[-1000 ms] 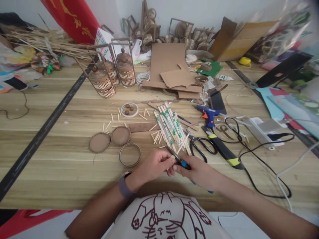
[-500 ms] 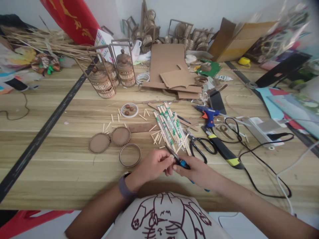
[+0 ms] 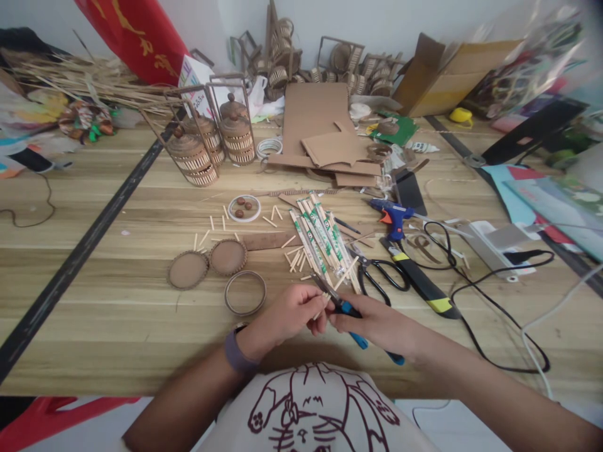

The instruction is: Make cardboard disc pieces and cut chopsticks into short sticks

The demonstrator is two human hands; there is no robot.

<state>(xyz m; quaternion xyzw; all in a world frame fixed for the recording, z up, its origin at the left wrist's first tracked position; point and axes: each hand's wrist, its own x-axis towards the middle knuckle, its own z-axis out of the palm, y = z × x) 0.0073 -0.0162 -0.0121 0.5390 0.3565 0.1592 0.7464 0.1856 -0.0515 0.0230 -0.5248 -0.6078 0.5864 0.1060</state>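
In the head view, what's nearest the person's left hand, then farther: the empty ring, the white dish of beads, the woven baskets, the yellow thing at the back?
From the left hand:
1. Empty ring, just to its left.
2. White dish, farther up the table, left.
3. Woven baskets, far back left.
4. Yellow thing, far back right.

The cutters (image 3: 352, 312) have bright blue handles; the stick (image 3: 321, 307) is pale tan. Farther off, the chopsticks (image 3: 320, 242) wear white-and-green printed wrappers. To the right, the glue gun (image 3: 393, 216) is blue with an orange trigger, the knife (image 3: 424, 285) black with yellow bands. The table (image 3: 117, 314) is light woodgrain crossed by a black strip.
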